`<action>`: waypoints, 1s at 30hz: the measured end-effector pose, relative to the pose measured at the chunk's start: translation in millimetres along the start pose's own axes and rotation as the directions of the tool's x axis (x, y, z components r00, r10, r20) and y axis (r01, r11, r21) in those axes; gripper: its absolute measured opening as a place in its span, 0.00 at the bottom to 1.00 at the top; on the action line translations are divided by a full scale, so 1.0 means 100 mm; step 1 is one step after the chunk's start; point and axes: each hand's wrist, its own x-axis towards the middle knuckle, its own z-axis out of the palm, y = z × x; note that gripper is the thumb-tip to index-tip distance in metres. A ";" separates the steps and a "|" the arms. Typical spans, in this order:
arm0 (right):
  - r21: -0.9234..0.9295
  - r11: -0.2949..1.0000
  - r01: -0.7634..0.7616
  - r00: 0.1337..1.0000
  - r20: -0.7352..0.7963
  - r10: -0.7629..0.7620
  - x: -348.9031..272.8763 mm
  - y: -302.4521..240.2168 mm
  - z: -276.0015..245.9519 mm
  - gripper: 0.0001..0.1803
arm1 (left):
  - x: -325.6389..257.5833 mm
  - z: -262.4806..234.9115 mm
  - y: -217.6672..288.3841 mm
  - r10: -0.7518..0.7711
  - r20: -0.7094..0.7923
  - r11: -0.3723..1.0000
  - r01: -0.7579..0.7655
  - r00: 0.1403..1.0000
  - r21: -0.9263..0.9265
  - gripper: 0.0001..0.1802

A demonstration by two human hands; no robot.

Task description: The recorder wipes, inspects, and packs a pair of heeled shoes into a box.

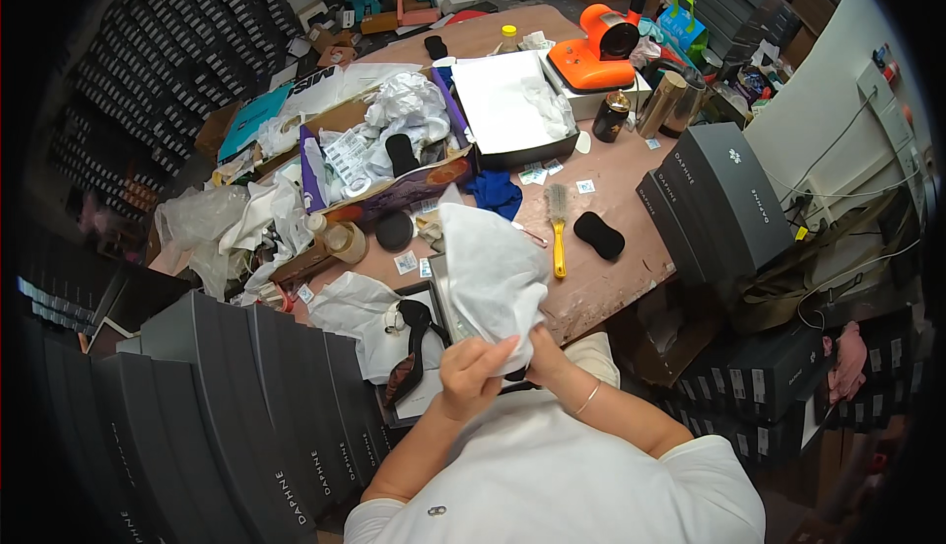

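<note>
A thin white bag [493, 258] stands up over the near edge of the table, pinched at its lower end. My left hand [471, 376] is closed on its left side, thumb and fingers gripping the fabric. Beside it my right hand [540, 355] grips the other side, its fingers partly hidden by the cloth. Below the bag, between the hands, a small dark piece shows; I cannot make out what it belongs to. Just left of my hands, a dark high-heeled shoe [402, 374] lies in an open shoe box [418, 401], next to white wrapping paper [347, 322].
Grey shoe boxes stack up at left [212, 386] and right [724, 189]. On the table are a yellow-handled brush [559, 238], a black sponge [599, 236], a blue cloth [495, 194], a carton of crumpled paper [394, 194] and an orange machine [591, 63].
</note>
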 end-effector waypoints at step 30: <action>-0.614 -0.468 0.636 0.712 0.700 0.049 0.26 -0.78 -0.95 0.26 | -1.43 -0.53 -1.46 -0.973 0.142 0.233 0.792 0.184 0.564 0.20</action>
